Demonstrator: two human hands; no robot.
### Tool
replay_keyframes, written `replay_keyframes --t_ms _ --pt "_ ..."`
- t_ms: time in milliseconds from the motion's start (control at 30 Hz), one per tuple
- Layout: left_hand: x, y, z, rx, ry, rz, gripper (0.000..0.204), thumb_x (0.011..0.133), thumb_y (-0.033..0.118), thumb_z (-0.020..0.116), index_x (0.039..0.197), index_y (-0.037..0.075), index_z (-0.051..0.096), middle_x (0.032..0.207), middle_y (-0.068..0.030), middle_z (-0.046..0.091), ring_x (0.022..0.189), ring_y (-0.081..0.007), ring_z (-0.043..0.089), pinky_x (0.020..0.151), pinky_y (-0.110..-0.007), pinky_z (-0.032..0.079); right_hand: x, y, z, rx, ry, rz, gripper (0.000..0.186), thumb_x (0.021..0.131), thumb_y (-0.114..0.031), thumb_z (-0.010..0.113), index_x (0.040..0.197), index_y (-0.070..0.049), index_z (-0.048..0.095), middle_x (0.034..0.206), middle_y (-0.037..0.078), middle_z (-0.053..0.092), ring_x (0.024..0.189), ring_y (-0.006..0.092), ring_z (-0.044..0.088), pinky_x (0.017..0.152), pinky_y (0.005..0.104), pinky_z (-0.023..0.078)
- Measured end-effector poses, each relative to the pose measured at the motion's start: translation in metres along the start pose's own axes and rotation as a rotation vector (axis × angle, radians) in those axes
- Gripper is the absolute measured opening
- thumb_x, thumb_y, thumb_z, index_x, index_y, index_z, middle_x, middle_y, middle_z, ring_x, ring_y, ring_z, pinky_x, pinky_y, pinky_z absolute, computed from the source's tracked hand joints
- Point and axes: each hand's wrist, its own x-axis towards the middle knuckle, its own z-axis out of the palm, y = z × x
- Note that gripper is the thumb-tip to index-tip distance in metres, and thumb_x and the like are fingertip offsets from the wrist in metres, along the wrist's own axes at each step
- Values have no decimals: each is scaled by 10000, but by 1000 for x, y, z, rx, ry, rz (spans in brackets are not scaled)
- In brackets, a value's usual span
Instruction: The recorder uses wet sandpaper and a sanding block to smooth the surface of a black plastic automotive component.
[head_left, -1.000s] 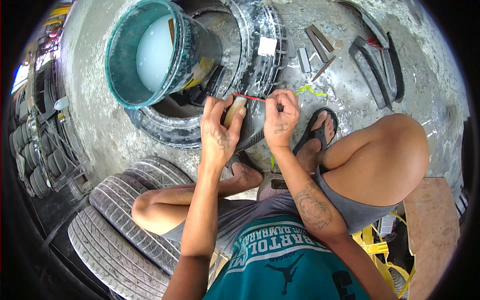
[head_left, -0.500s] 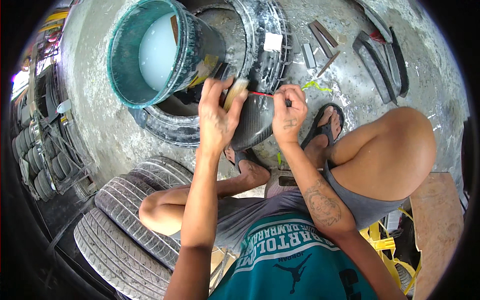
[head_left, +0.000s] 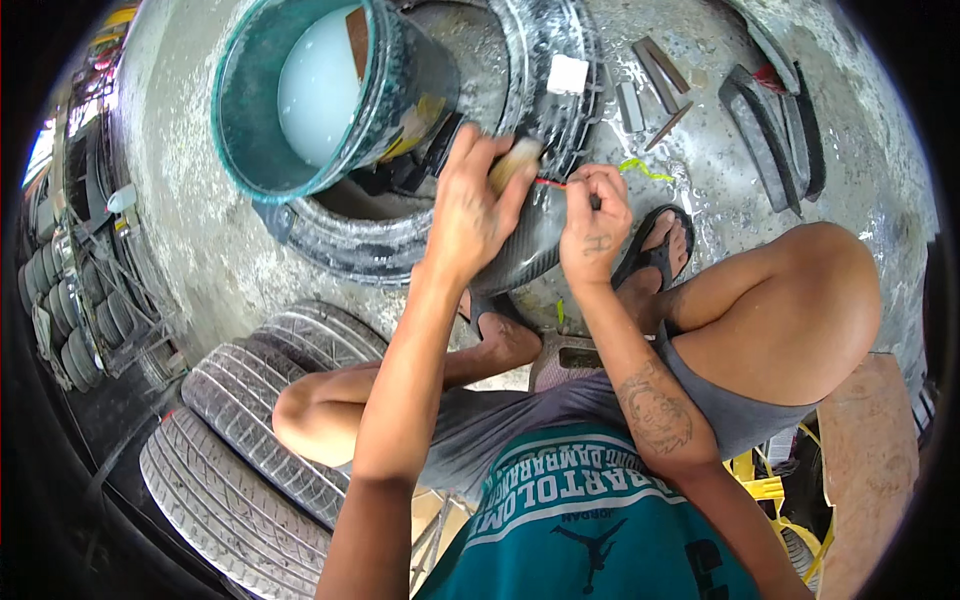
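Near the middle, my left hand (head_left: pixel 470 210) is closed on a blurred pale yellowish piece (head_left: pixel 512 168). My right hand (head_left: pixel 595 222) grips the dark end of a thin red tool (head_left: pixel 550 183), whose other end reaches toward that piece. Both hands are over a black tyre (head_left: pixel 345 250), by a dark, finely textured section (head_left: pixel 525 255). A teal bucket (head_left: pixel 243 120) of milky liquid, with a brown piece inside, stands at the upper left on the tyre. A small white square (head_left: pixel 567 74) lies on the tyre's upper right.
Thin strips (head_left: pixel 660 75) and curved dark rubber pieces (head_left: pixel 755 130) lie on the concrete floor. Stacked tyres (head_left: pixel 235 485) are at lower left, a tyre rack (head_left: pixel 80 300) at far left, a plywood board (head_left: pixel 865 460) at lower right. My legs and sandalled feet flank my arms.
My left hand has moved up and to the right with the pale piece. My right hand has shifted right, still on the red tool. The surroundings shift slightly in view.
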Motion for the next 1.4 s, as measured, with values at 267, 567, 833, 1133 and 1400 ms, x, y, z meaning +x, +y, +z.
replay_keyframes --t_ms 267,567,833,1133,1400 --pt "26 29 -92 32 350 -295 383 963 295 817 1169 -20 742 1036 -111 744 920 -189 694 817 -350 565 7 12 -12 -51 14 23 176 871 -36 672 742 30 571 917 107 677 904 273 619 858 376 491" --pt "147 -271 -169 457 -607 -334 400 990 250 689 1166 -104 745 1088 -236 793 972 -254 726 930 -408 560 -8 -6 10 48 -58 80 224 914 -54 654 734 42 561 925 113 658 905 243 611 834 353 480" --pt "71 -45 -163 326 88 -291 549 1043 329 725 1410 -74 653 1150 -223 786 987 -195 734 899 -302 565 11 -2 -16 -54 -11 92 224 920 -26 653 737 46 546 920 111 654 882 226 592 813 329 467" --pt "-65 47 -6 29 32 -368 344 992 76 724 1315 -39 706 1203 -179 656 1069 -303 675 941 -391 542 3 -6 -1 8 -36 113 220 908 -15 652 732 31 529 920 96 661 874 228 592 815 349 468" --pt "-62 47 15 102 40 -239 318 1002 16 684 1307 -70 698 1183 -241 636 1000 -378 669 885 -419 551 1 5 -8 -49 -38 35 186 890 -15 659 742 15 550 919 99 672 888 265 611 832 378 480"
